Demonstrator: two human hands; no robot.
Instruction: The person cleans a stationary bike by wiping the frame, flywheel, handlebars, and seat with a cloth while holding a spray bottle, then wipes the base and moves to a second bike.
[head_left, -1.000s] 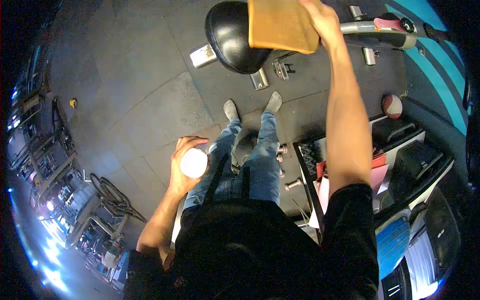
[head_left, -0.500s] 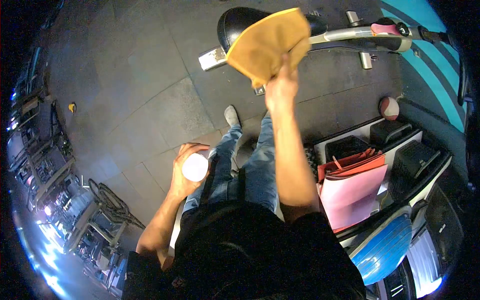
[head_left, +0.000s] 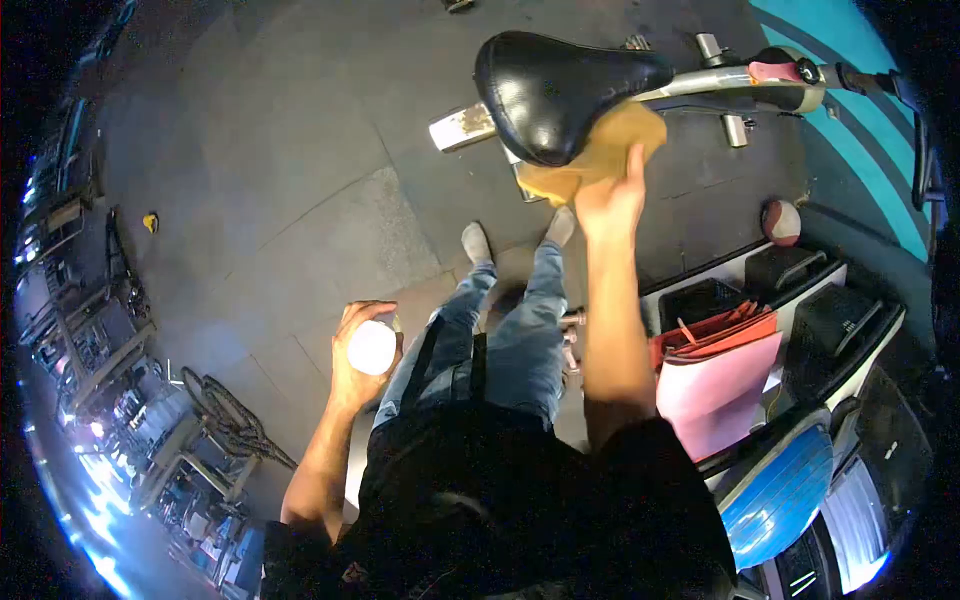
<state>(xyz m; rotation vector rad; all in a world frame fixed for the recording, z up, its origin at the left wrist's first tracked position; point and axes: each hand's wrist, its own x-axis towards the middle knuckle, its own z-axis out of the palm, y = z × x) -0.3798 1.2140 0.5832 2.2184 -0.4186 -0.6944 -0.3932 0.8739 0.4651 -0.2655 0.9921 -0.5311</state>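
Note:
A yellow cloth [head_left: 612, 150] is gripped in my right hand [head_left: 612, 205]. It lies against the near side of the black bike saddle [head_left: 560, 95], and part of it is hidden beneath the saddle's edge. The saddle sits on the silver frame [head_left: 700, 82] of an exercise bike. Lower left, my left hand [head_left: 352, 345] is wrapped round a container with a round white top [head_left: 372, 347], seen from above. Its body is mostly hidden by the top and my fingers.
To the right, a rack [head_left: 735, 265] holds red and pink mats [head_left: 725, 385] and black step blocks [head_left: 830, 320]. A blue balance dome [head_left: 780, 500] leans there, with a ball [head_left: 781, 221] by the wall. A thick rope [head_left: 232, 415] lies left beside gym machines.
The yellow cloth was spread over the saddle; my right hand has moved it right and down to the saddle's near side. My left hand still holds the white-topped container, slightly further left.

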